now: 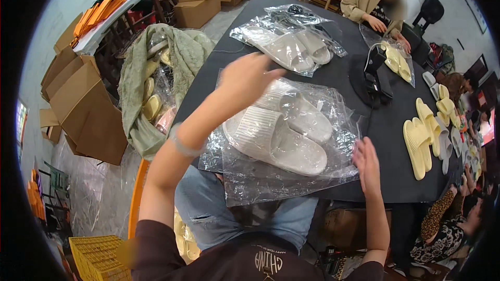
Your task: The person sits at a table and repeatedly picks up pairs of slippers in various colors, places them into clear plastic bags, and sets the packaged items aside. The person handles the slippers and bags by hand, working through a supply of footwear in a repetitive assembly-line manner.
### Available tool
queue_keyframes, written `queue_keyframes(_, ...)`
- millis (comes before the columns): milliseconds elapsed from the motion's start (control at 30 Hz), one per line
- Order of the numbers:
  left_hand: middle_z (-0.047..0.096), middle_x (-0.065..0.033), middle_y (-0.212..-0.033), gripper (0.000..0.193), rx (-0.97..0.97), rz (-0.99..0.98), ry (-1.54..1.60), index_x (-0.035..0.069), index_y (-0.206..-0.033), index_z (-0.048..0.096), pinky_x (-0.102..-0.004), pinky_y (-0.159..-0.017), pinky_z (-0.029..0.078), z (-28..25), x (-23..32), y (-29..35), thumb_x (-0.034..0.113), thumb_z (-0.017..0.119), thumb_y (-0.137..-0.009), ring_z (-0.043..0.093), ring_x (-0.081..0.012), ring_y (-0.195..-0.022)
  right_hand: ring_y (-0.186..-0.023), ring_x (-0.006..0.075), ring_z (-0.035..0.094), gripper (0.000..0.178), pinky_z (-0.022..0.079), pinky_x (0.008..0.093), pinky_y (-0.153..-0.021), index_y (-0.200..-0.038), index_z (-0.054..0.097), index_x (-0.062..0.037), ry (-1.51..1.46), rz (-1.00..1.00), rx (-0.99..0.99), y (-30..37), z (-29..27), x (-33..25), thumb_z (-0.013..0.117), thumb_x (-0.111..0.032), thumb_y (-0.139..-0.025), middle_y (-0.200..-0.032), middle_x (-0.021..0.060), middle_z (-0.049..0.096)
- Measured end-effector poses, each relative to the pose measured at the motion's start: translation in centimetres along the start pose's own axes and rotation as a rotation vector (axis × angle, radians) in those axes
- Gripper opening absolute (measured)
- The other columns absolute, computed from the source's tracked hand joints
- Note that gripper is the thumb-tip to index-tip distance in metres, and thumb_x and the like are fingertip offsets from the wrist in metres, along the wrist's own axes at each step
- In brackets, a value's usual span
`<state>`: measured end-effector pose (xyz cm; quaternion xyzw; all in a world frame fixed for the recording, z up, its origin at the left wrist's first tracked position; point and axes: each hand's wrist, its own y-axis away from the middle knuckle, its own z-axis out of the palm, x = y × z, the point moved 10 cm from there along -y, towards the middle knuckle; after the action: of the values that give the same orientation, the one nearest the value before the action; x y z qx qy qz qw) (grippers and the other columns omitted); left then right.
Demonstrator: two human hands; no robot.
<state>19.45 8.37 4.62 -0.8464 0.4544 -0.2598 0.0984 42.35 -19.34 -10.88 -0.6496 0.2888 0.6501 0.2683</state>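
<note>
I see the pair of white slides [276, 130] lying in a clear plastic bag [341, 114] on the black table [385, 135], the bag's near part reaching past the edge over the lap. On my feed the left hand [249, 80] hangs above the toe end; its fingertips are hidden, so I cannot tell how that grip stands. The right hand [368, 165] has its grip spread, fingers extended just beside the bag's right edge; contact is unclear to me. Beyond lies a second bagged pair [291, 52]. Rightward I see pale yellow slides [418, 145] and a co-worker [359, 2]; leftward, a green sack [133, 88].
</note>
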Motion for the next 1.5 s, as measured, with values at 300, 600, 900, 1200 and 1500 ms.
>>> queue_keyframes(300,0.047,-0.0187,-0.125,0.056,0.246,-0.449,0.095,-0.004,-0.126,0.046,-0.0433,-0.096,0.036,1.7,-2.2,22.9,0.016,0.069,-0.079,0.044,-0.0360,-0.115,-0.081,0.0078,0.058,0.032,0.046,0.0206,-0.071,-0.115,0.059,-0.0005,0.409,0.245,-0.409,-1.5,3.0,-2.4,0.048,-0.024,-0.098,-0.098,0.0078,0.066)
queue_keyframes(600,0.025,-0.0169,-0.150,0.076,0.063,-0.427,-0.047,0.001,-0.143,0.029,-0.0516,-0.107,0.020,5.9,-3.4,21.6,0.037,0.063,-0.084,0.023,-0.0340,-0.139,-0.084,0.0056,0.057,0.039,0.044,0.0197,-0.071,-0.115,0.060,-0.0021,0.518,0.305,-0.412,-4.7,9.9,0.7,0.058,-0.033,-0.092,-0.103,0.0032,0.064)
queue_keyframes(900,0.033,-0.0131,-0.147,0.069,-0.033,-0.437,-0.068,0.006,-0.140,0.038,-0.0519,-0.107,0.021,7.0,-5.2,22.3,0.037,0.063,-0.084,0.027,-0.0319,-0.137,-0.078,0.0164,0.065,0.026,0.051,0.0246,-0.062,-0.096,0.064,0.0011,-0.535,0.432,-0.636,-7.9,9.5,-3.3,0.052,-0.021,-0.092,-0.098,0.0132,0.068)
queue_keyframes(1200,0.036,-0.0125,-0.145,0.070,0.001,-0.447,-0.085,0.008,-0.138,0.040,-0.0513,-0.106,0.021,7.0,-5.5,22.5,0.039,0.065,-0.081,0.029,-0.0311,-0.136,-0.130,0.0291,0.039,0.063,0.030,0.0418,-0.108,-0.140,0.037,-0.0017,0.580,-0.225,-0.863,-5.6,19.4,-1.6,0.060,-0.022,-0.085,-0.144,0.0192,0.036)
queue_keyframes(1500,0.014,-0.0230,-0.152,0.094,0.141,-0.535,0.015,0.002,-0.145,0.021,-0.0517,-0.107,0.020,5.5,-6.0,23.4,0.035,0.074,-0.074,0.019,-0.0392,-0.139,-0.113,0.0360,0.049,0.042,0.037,0.0424,-0.097,-0.115,0.055,0.0000,1.063,-0.556,-0.496,-9.6,22.0,2.7,0.063,-0.015,-0.077,-0.118,0.0215,0.054)
